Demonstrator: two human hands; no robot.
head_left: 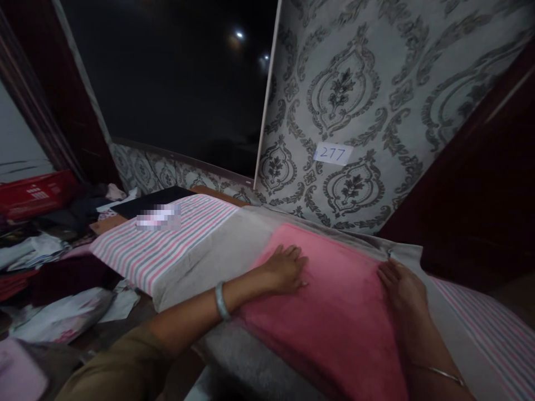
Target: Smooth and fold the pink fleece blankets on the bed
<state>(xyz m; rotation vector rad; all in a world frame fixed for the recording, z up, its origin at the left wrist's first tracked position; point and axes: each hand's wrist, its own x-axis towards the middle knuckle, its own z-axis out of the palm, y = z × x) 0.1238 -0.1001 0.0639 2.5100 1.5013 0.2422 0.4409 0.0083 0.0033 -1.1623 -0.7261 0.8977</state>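
A pink plush cloth (334, 312), smooth and roughly rectangular, lies over a grey cover (196, 262). My left hand (286, 270) rests palm down on its upper left part, with the fingers stretched out a little apart. At the upper right edge of the pink cloth is my right hand (403, 287), its fingertips touching the border. Those fingers look extended along the edge, and the thumb is hard to make out. The near edge of the cloth drops toward me and is dim.
Striped fabric (175, 239) covers the surface on the left, and more striped fabric (489, 317) lies at right. A large dark screen (175, 83) stands behind, beside patterned wallpaper with a paper label (333, 153) reading 277. Clothes, plastic bags (62, 314) and a red basket (37, 192) crowd the left.
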